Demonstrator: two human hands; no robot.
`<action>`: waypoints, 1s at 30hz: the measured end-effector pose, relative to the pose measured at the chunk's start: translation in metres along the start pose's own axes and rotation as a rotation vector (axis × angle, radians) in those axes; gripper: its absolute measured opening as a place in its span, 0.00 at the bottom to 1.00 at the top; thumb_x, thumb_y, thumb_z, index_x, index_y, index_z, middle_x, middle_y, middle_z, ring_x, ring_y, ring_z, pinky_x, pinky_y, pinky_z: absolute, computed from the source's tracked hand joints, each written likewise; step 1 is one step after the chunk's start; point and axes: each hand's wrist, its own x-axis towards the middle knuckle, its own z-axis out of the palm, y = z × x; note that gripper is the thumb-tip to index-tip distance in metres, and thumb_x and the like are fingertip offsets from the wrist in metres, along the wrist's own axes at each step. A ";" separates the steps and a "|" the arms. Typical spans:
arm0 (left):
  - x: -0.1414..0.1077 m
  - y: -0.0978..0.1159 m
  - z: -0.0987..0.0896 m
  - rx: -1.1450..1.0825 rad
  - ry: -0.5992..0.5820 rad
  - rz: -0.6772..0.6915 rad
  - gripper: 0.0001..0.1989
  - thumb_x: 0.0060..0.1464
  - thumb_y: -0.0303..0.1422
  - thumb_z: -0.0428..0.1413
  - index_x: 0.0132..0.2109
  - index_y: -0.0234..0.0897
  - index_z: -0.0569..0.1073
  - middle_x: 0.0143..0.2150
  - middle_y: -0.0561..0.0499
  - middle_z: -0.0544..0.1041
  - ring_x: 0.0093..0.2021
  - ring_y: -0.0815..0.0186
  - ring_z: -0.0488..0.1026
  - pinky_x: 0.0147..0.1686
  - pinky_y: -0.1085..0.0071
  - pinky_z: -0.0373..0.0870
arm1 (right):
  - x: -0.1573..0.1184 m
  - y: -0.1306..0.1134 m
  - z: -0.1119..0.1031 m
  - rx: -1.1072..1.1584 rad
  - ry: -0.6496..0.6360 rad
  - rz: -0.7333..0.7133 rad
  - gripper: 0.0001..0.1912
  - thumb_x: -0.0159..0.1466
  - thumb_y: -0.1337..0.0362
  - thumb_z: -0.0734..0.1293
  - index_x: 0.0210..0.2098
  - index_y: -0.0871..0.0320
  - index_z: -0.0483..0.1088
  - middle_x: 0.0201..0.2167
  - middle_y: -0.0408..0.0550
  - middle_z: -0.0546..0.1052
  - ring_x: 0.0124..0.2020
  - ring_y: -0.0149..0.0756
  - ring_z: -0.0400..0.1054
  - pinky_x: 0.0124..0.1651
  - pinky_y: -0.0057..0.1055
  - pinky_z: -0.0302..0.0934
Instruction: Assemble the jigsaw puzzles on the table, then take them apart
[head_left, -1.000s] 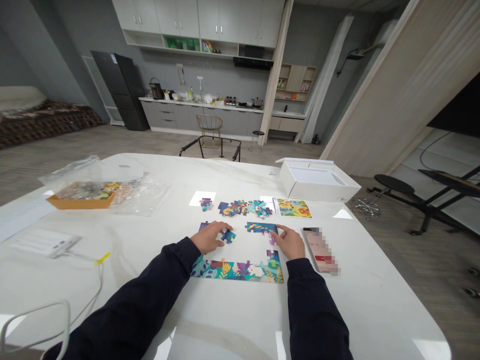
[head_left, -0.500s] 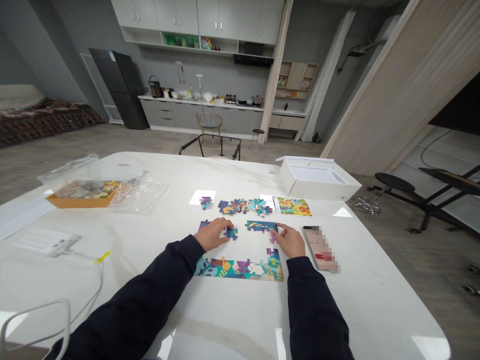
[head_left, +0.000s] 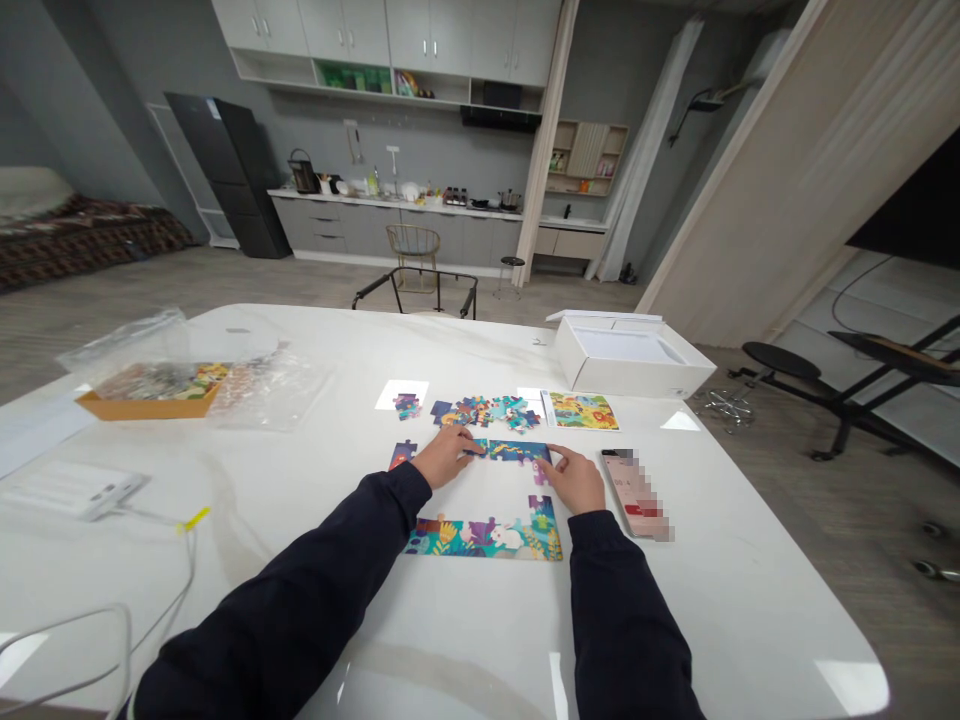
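My left hand [head_left: 448,457] is closed on a dark blue jigsaw piece [head_left: 480,446], partly covered by the fingers, at the left end of the joined top strip of jigsaw puzzle [head_left: 517,451]. At that strip's right corner, my right hand [head_left: 577,480] has its thumb and index finger on the edge, beside a pinkish-purple piece [head_left: 538,473]. Nearer me lies the joined bottom strip [head_left: 480,537] with a white rabbit and plants. A piece with a red shape [head_left: 402,455] sits left of my left hand. Loose jigsaw pieces [head_left: 487,411] lie in a pile beyond.
A picture card [head_left: 583,410] and a white box [head_left: 634,360] stand beyond the puzzle. A phone [head_left: 636,495] lies right of my right hand. To the left are an orange tray [head_left: 150,405] with plastic bags, a white device [head_left: 75,492] and its cable.
My left hand has moved away from me and slightly right, carrying the blue piece from inside the frame to the top strip's left end. My right hand stays at the corner.
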 end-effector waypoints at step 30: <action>0.020 -0.054 -0.015 0.106 0.366 -0.415 0.22 0.50 0.38 0.66 0.49 0.38 0.68 0.47 0.43 0.77 0.50 0.52 0.74 0.51 0.58 0.71 | 0.002 0.003 0.001 0.010 -0.001 -0.006 0.22 0.65 0.52 0.70 0.56 0.51 0.76 0.27 0.41 0.79 0.34 0.37 0.74 0.33 0.28 0.54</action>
